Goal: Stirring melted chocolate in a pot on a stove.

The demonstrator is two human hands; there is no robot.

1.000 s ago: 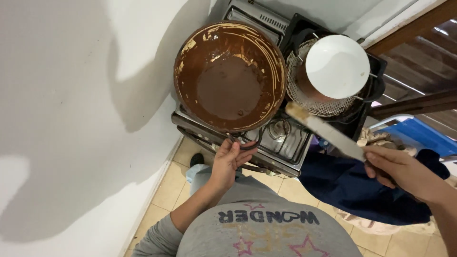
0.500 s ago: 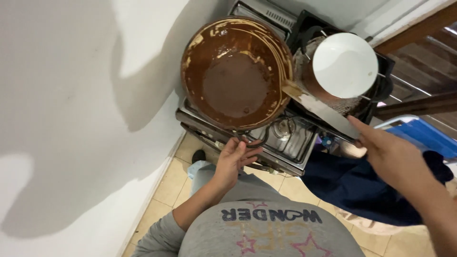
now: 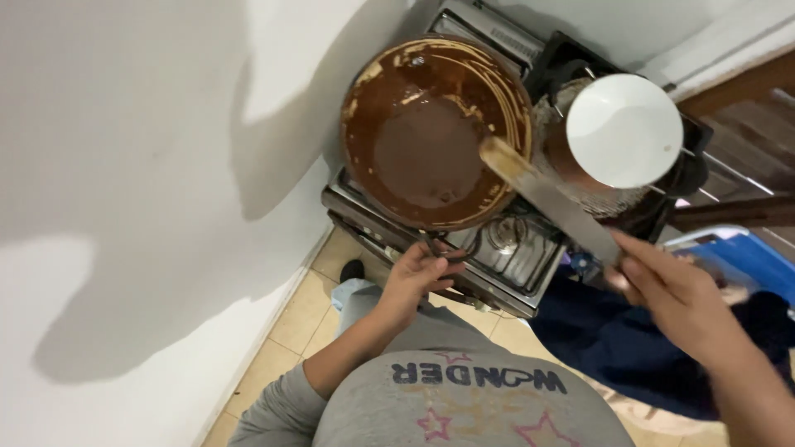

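Wok [image 3: 431, 132] on stove [image 3: 513, 248]: brown sauce inside. Left hand [image 3: 418, 273] grip clenched on wok handle [image 3: 447, 248]; right hand [image 3: 671, 290] grasping spatula [image 3: 546, 194]. White lid [image 3: 625, 128] covers pot [image 3: 600, 194].

**Browns, Whites and Greys at the Stove**

The wok [image 3: 436, 132] was dark brown, streaked tan along its rim. The lid [image 3: 624, 130] was plain white. The spatula [image 3: 546, 199] showed grey with a pale tan tip. The stove [image 3: 505, 248] was silvery and black.
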